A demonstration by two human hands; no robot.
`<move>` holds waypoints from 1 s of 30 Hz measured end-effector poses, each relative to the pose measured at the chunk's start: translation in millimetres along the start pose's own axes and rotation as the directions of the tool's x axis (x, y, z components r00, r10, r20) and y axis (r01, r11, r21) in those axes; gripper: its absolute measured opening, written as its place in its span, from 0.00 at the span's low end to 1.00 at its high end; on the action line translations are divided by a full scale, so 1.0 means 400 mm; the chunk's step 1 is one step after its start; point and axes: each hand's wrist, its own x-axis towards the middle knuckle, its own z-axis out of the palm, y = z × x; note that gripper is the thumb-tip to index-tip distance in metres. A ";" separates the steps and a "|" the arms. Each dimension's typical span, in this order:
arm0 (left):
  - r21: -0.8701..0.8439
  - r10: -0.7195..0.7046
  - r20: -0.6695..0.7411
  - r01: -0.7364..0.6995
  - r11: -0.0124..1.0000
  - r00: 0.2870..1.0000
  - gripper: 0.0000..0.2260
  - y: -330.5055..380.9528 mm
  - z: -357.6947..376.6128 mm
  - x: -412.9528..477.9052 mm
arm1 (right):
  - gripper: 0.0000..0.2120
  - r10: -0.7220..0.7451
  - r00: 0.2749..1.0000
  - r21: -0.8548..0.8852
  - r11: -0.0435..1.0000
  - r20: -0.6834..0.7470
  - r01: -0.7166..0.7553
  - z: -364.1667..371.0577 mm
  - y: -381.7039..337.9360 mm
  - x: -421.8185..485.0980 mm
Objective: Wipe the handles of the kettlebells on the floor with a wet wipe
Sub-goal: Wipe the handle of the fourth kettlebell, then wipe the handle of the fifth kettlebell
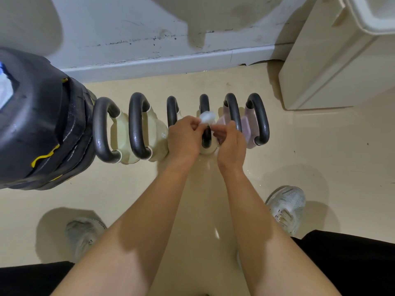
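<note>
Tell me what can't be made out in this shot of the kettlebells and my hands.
All in the head view:
- Fourth kettlebell: both hands cover much of its handle and body.
- Wet wipe: bunched between left hand and right hand; whether it touches the handle is unclear.
- Third kettlebell: lower part hidden by the left hand.
- Number on the second kettlebell: too small.
- Black stack: cut off by the left edge.
</note>
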 end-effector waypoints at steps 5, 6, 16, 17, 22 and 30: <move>0.082 0.137 -0.043 -0.134 0.988 0.990 0.04 0.028 -0.036 -0.069 | 0.12 -0.119 0.993 -0.150 0.981 0.020 0.121 -0.021 -0.003 0.015; 0.071 0.164 -0.041 -0.161 0.984 0.986 0.04 0.039 -0.047 -0.076 | 0.14 -0.150 0.987 -0.165 0.973 0.065 0.159 -0.030 -0.014 0.014; -0.352 0.236 -0.092 -0.254 0.901 0.967 0.02 0.216 -0.184 -0.094 | 0.09 -0.200 0.928 -0.023 0.976 0.316 0.218 -0.104 -0.136 0.033; -0.391 0.202 -0.107 -0.228 0.892 0.974 0.01 0.225 -0.184 -0.088 | 0.11 -0.205 0.923 -0.005 0.976 0.326 0.219 -0.124 -0.154 0.035; -0.350 0.088 -0.158 -0.139 0.926 0.983 0.03 0.240 -0.132 -0.046 | 0.04 -0.208 0.950 0.056 0.978 0.231 0.201 -0.214 -0.211 0.056; 0.059 0.088 -0.002 -0.088 0.994 0.996 0.06 0.219 0.002 0.028 | 0.11 0.089 0.981 -0.166 0.984 0.172 -0.060 -0.251 -0.142 0.141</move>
